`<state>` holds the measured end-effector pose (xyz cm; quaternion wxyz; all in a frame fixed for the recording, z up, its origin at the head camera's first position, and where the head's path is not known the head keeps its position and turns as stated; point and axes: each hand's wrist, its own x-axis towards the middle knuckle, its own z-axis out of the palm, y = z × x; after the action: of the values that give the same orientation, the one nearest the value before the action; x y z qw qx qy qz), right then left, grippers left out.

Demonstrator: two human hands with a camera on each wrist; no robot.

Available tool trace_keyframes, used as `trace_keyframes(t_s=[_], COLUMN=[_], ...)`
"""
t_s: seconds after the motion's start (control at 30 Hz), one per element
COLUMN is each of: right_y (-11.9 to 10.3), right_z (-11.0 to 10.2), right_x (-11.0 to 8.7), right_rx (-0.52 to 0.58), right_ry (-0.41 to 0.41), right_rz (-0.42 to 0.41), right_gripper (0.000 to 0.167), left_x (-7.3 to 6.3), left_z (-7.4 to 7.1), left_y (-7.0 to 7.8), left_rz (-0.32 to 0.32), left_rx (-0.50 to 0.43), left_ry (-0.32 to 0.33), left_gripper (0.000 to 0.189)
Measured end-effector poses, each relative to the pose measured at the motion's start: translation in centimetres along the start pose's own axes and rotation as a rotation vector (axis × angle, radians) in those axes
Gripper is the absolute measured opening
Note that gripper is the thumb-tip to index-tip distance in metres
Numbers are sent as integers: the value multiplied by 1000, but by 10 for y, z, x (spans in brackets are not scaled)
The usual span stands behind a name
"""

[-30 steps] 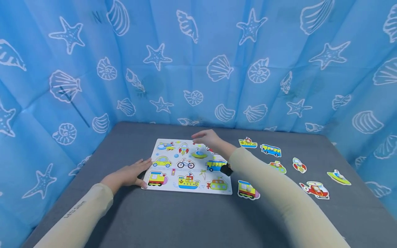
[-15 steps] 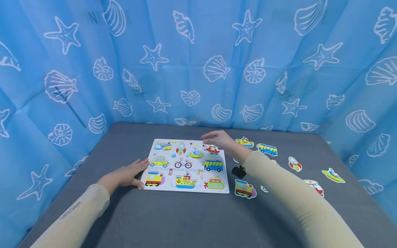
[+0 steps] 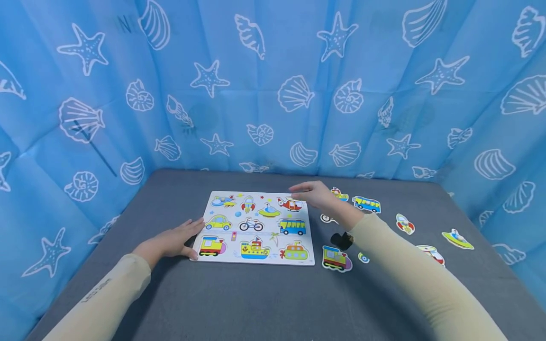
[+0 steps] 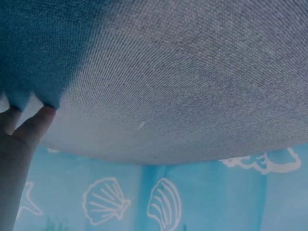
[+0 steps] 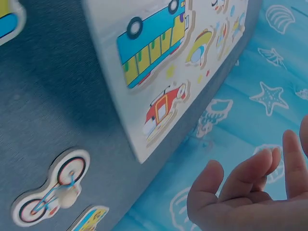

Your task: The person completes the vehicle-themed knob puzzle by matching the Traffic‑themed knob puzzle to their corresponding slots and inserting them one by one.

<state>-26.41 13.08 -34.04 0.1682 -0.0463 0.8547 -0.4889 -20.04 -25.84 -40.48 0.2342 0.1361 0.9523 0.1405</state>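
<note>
A white wooden puzzle board (image 3: 273, 260) with printed vehicle shapes lies on the grey table. My left hand (image 3: 172, 241) rests against its left edge, fingers extended and thumb near the front corner. In the left wrist view, only part of the left hand (image 4: 21, 139) shows at the side. My right hand (image 3: 313, 194) hovers over the board's far right corner, beside the helicopter picture (image 3: 290, 204). The right wrist view shows the right hand (image 5: 255, 192) holding nothing, its fingers loosely bent. A plane (image 3: 223, 201) sits at the board's far left, with a knob on it.
Loose knobbed pieces lie right of the board: a train (image 3: 336, 259), a bus (image 3: 367, 204), a rocket (image 3: 404, 224), a flying saucer (image 3: 458, 238) and a bicycle (image 5: 50, 190). The right sleeve (image 3: 409, 260) partly covers a helicopter piece (image 3: 432, 255). A blue curtain (image 3: 264, 94) hangs behind.
My right hand has moved right, from over the board's upper middle to its far right corner, uncovering the helicopter picture. The head view has shifted slightly. My left hand stays at the board's edge.
</note>
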Motion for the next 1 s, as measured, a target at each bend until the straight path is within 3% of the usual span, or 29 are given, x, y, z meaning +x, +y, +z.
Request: trace_keyframes(t_s=[0.23,0.63,1.0], right_y=[4,34,53], right_z=[-16,-50,-92], right_x=[-14,-52,-79], right_rx=[-22,-35,-91], right_ry=[26,15,24], right_rz=[24,-15,-5], right_gripper=[41,47,57], left_x=[-2,-2,-1], left_z=[-3,-2,3], left_y=[-4,-3,-2], left_rz=[7,-6,22], left_rx=[-3,-13,-35], left_ry=[10,12,33], left_gripper=[111,112,109])
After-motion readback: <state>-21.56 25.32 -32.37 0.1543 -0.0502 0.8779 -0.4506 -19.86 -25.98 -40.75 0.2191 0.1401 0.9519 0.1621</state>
